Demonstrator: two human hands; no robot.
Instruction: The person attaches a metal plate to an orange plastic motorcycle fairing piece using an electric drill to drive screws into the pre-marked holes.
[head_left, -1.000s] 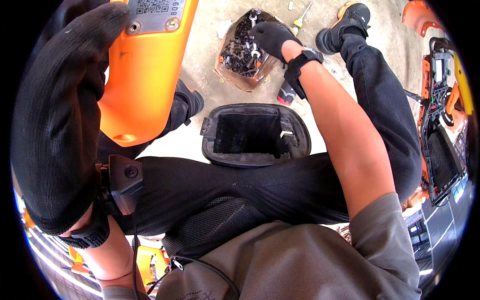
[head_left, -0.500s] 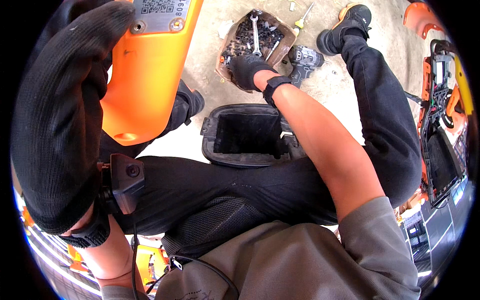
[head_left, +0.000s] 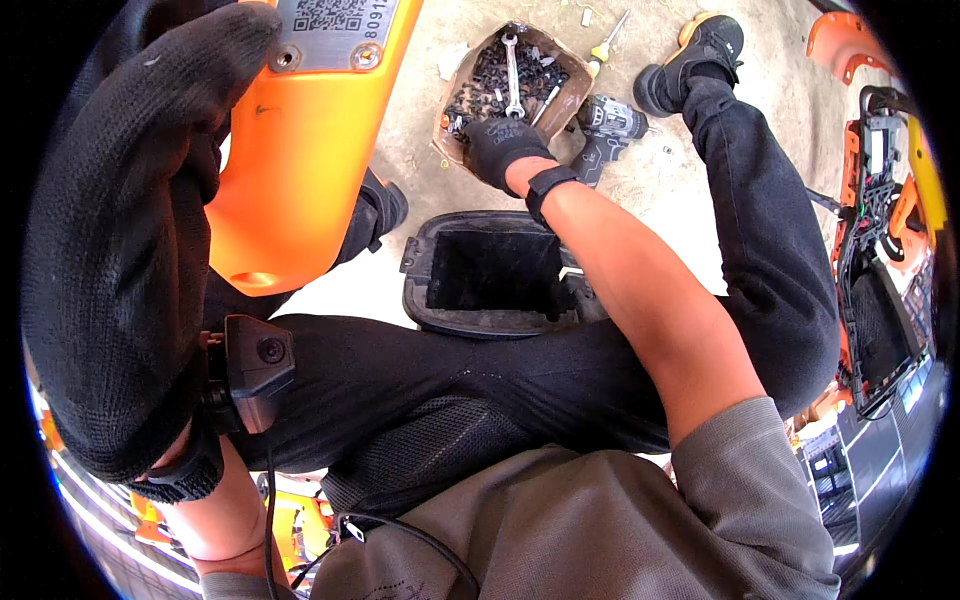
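Observation:
My left hand (head_left: 120, 250), in a black knit glove, grips an orange plastic panel (head_left: 300, 170) held up at the left. A metal plate (head_left: 325, 35) with a printed code square is fixed to the panel by round fasteners. My right hand (head_left: 505, 150), also in a black glove, reaches over the near side of a cardboard box (head_left: 565, 110). Dark screws and small parts (head_left: 485, 85) fill the box, and a wrench (head_left: 512, 75) lies on top of them. The right fingertips point down into the parts and are hidden by the back of the hand.
A cordless drill (head_left: 610, 118) lies right of the box, with a screwdriver (head_left: 608, 45) beyond it. Between box and my legs sits an open black plastic bin (head_left: 425, 285). A black and orange vehicle frame (head_left: 870, 260) stands at the far right.
The orange panel and my left hand have shifted slightly right and down in the picture. My right hand stays over the box, its back turned a little more upward.

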